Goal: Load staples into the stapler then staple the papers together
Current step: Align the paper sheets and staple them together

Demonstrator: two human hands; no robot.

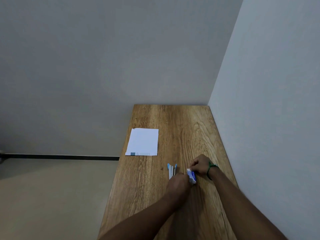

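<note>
A small blue and white staple box (191, 175) lies on the wooden table (181, 129). My right hand (200, 164) pinches its far end. My left hand (179, 183) covers its near end, fingers closed on it. Just left of the hands lies the stapler (172, 170), blue-tipped and swung open, with its metal channel showing. A stack of white papers (142, 142) rests farther away by the table's left edge.
The table stands in a corner, with a grey wall behind and a wall along its right edge (259, 118). Its left edge drops to a beige floor (52, 196). A green band circles my right wrist (210, 170).
</note>
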